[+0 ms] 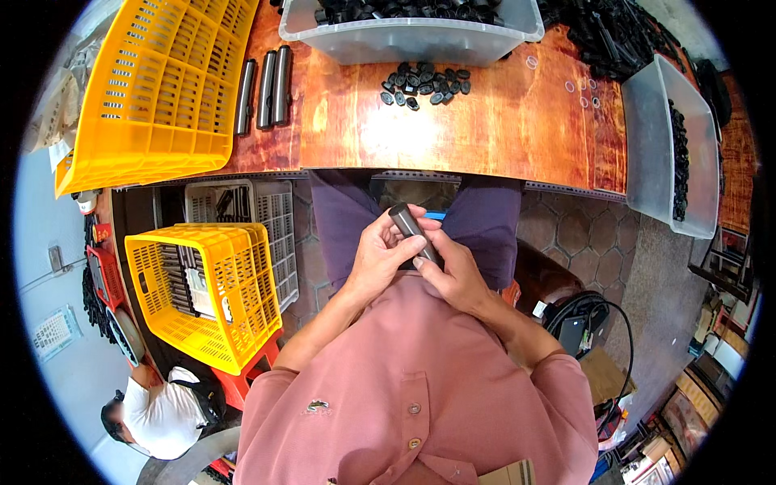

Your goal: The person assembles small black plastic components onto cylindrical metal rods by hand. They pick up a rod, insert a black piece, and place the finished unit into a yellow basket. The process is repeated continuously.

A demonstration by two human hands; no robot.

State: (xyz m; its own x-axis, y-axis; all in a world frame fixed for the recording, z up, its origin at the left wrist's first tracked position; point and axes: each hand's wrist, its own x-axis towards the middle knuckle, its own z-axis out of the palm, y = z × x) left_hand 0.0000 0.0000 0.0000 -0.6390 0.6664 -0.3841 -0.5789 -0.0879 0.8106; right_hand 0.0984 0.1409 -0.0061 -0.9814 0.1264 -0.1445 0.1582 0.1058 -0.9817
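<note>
A dark grey cylindrical tube (406, 224) is held tilted in front of my shirt, above my lap. My left hand (374, 252) wraps its fingers and thumb round the tube's left side. From the right, my right hand (453, 269) grips the same tube lower down, its thumb pressed along it. The lower end of the tube is partly hidden by my thumbs. Something blue (435, 216) shows just behind my right fingers; its kind is unclear. Several small black oval parts (424, 81) lie loose on the wooden table (485, 129) ahead, beyond my knees.
Dark tubes (266, 90) lie beside a yellow crate (174, 153) on the table's left. A translucent bin (412, 42) of black parts stands behind; another bin (651, 153) is right. Clear rings (583, 102) lie nearby. A lower yellow crate (242, 339) holds tubes. A person (166, 416) is lower left.
</note>
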